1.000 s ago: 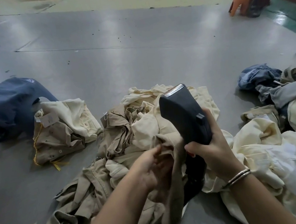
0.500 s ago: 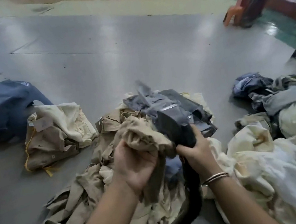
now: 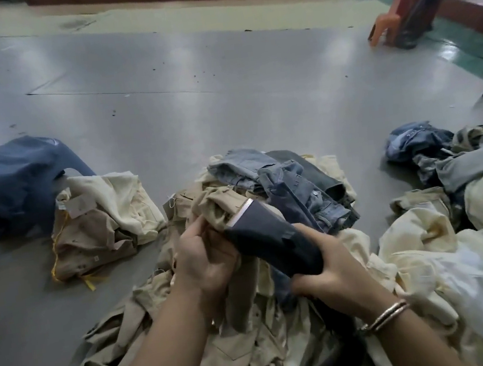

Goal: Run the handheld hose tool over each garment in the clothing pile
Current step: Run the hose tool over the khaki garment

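Hose tool (image 3: 272,237) lowered, nozzle now on khaki garment (image 3: 218,204)

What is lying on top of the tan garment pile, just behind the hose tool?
Blue-grey denim jeans lie crumpled on the tan and cream pile, behind the hose tool. What lies under them is covered.

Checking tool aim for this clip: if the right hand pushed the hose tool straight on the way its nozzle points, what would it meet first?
The right hand aims the hose tool up-left; its metal-edged nozzle already seems to touch the khaki garment bunched in the left hand. Depth is unclear.
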Motion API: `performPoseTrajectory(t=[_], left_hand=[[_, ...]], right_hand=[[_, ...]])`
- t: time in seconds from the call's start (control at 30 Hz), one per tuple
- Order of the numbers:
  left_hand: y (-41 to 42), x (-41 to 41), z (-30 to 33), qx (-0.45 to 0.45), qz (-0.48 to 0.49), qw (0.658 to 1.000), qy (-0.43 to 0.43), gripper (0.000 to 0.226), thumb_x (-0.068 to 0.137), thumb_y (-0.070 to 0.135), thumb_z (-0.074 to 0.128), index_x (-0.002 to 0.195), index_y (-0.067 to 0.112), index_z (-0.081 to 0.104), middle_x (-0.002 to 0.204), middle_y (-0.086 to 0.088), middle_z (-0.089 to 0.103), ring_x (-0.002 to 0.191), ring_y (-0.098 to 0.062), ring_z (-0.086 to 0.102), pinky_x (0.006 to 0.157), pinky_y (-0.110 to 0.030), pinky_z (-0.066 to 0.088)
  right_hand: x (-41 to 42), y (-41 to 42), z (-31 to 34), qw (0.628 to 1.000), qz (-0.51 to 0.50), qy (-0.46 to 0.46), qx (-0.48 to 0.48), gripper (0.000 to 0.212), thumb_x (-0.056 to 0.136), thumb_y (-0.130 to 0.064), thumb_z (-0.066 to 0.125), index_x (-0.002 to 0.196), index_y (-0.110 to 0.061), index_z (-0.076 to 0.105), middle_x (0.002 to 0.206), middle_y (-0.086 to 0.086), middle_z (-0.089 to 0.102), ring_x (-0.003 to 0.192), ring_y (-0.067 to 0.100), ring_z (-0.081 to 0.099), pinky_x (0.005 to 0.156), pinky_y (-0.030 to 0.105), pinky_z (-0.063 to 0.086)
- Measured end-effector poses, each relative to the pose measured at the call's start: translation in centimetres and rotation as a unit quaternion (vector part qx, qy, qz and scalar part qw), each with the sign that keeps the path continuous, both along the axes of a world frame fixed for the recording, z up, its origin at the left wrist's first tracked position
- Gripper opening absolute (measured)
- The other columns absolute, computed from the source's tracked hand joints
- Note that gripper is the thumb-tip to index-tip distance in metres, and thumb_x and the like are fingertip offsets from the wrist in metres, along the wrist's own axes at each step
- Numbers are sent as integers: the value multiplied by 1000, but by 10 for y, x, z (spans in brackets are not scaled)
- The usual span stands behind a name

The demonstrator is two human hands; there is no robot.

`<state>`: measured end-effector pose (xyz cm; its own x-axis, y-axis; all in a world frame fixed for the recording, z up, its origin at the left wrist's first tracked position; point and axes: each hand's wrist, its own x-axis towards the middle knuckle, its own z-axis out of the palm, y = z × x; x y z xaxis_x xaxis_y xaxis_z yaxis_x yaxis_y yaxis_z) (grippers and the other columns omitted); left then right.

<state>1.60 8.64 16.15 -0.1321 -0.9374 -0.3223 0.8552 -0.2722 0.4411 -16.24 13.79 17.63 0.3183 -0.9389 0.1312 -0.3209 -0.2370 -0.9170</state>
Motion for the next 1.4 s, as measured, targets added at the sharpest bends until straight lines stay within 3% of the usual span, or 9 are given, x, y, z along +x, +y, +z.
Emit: performPoseTrajectory(t=[0.13,0.27,0.5,0.77,0.9,1.03,1.17,1.3,1.4], left_hand=[[4,-8,-7,-28,5,998,-55,29,84,13,47,106,23,62,82,-7,72,66,-18,68,56,-26,57],[1,-3,-8,-2,40,999,-14,25,89,7,44,100,20,63,75,-8,71,58,-17,67,45,-22,52],[-1,0,-15,12,24,999,-43,29,97,15,40,108,28,64,87,-9,73,71,-21,71,64,-34,59],[0,-6,-12,41,43,997,45,27,98,9,35,102,16,61,76,-12,71,58,-19,69,50,-25,57],[0,-1,-9,68,33,994,80,22,91,11,43,107,10,59,67,-10,68,50,-17,65,41,-21,50],[2,-6,-13,64,2,997,30,38,92,19,44,129,10,53,91,-15,68,75,-24,68,68,-35,58],[6,-6,-10,50,-11,997,63,34,73,17,52,103,3,61,68,-12,68,52,-18,66,47,-26,57],[6,5,-7,50,21,994,97,34,94,15,44,78,-2,69,68,-11,67,49,-17,64,42,-21,50],[5,11,-5,53,44,985,157,40,99,14,36,78,-4,65,66,-12,65,48,-17,62,45,-21,52]], right_hand=[[11,0,0,999,-49,-1,-6,36,56,-12,63,91,-22,63,70,-1,61,63,7,53,56,24,42],[13,-2,-2,995,-98,-27,-10,31,56,-12,61,81,-28,59,59,-15,53,50,1,43,49,14,35],[11,4,-6,998,-32,27,39,33,55,-16,62,78,-39,61,62,-19,59,51,-3,50,49,11,38],[15,1,-6,993,-103,-54,7,31,55,-9,63,80,-28,61,59,-12,54,52,5,47,49,19,38],[7,3,2,992,-108,-59,-10,32,55,-7,64,77,-29,59,57,-17,60,48,-3,52,47,8,39],[8,1,0,999,-21,7,46,32,54,-9,63,79,-28,62,60,-13,60,52,-1,53,50,16,42],[8,-6,-13,992,-121,-12,37,27,51,-15,63,76,-26,62,56,-6,58,49,10,53,46,25,44],[-15,-20,-14,948,-253,-181,70,17,50,-10,61,62,-21,64,50,0,53,52,22,50,48,29,41],[-30,-18,-11,953,-245,-158,80,15,48,-10,63,63,-15,63,51,8,53,50,23,51,50,30,41]])
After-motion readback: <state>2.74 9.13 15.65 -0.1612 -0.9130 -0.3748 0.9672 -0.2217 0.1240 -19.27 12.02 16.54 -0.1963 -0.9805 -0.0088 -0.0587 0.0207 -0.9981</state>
